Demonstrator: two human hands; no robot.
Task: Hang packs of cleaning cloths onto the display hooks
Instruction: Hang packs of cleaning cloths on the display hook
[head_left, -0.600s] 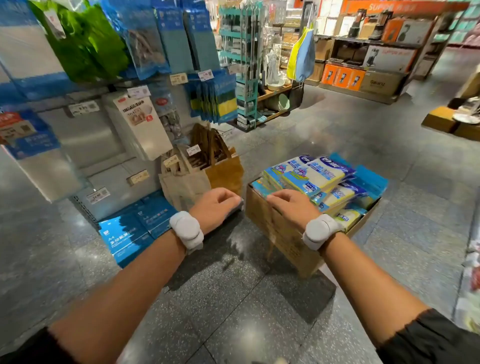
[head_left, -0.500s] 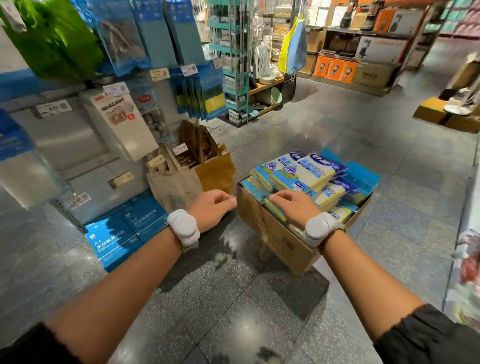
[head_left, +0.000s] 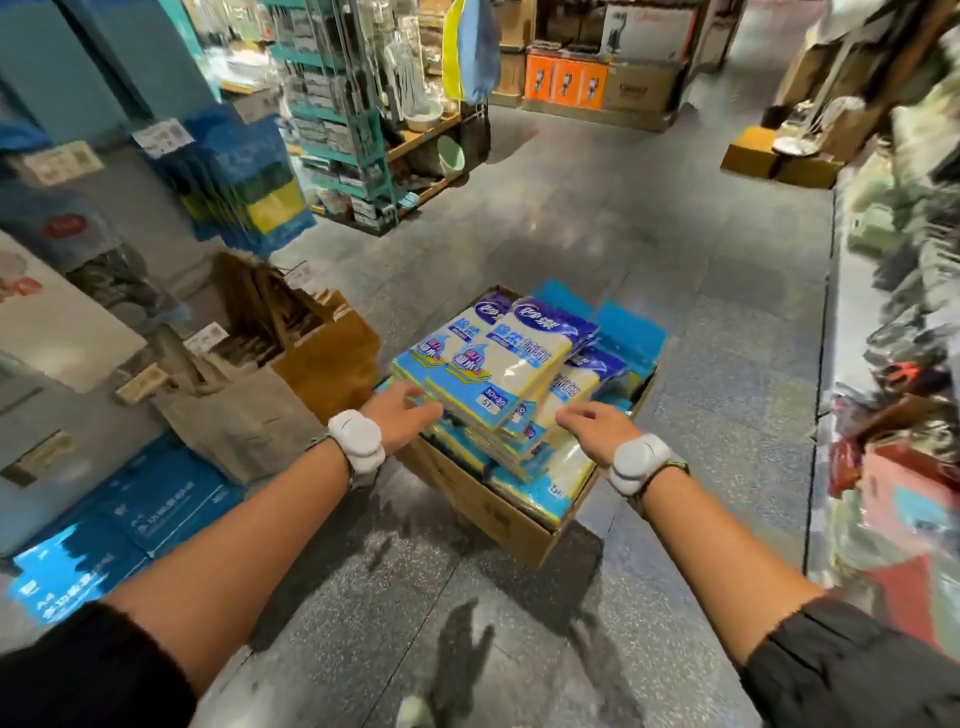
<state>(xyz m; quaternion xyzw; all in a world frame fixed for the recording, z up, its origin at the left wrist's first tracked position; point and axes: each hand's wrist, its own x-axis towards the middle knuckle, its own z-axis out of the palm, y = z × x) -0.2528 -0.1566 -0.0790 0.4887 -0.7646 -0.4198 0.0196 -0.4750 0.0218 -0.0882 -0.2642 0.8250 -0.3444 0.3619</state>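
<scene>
Both grips are wide and hold nothing. The left grip (head_left: 402, 421) has its fingers stretched forward and roughly straight, the tips at the near left edge of a stack of packs of cleaning cloths (head_left: 498, 358); blur hides whether they actually touch it. The right grip (head_left: 592, 428) is palm down with its fingers loosely spread, just beside the stack's near right corner and above the lower packs. The stack lies between the two grips and a little ahead of them, piled flat in an open cardboard box (head_left: 493, 517) that stands on the grey stone floor (head_left: 415, 597) below both grips. The top packs are pale yellow with blue and purple print, and they rise above the box rim. Each wrist carries a white band (head_left: 358, 441), and black sleeves (head_left: 857, 670) cover the upper forearms. To the left of the left grip stand brown paper bags (head_left: 327, 364), close to the box's left side. Farther left and lower sit blue boxes (head_left: 156, 499). Up and ahead of the left grip, blue and yellow hanging packs (head_left: 254, 187) dangle on the display wall, well apart from the box.
</scene>
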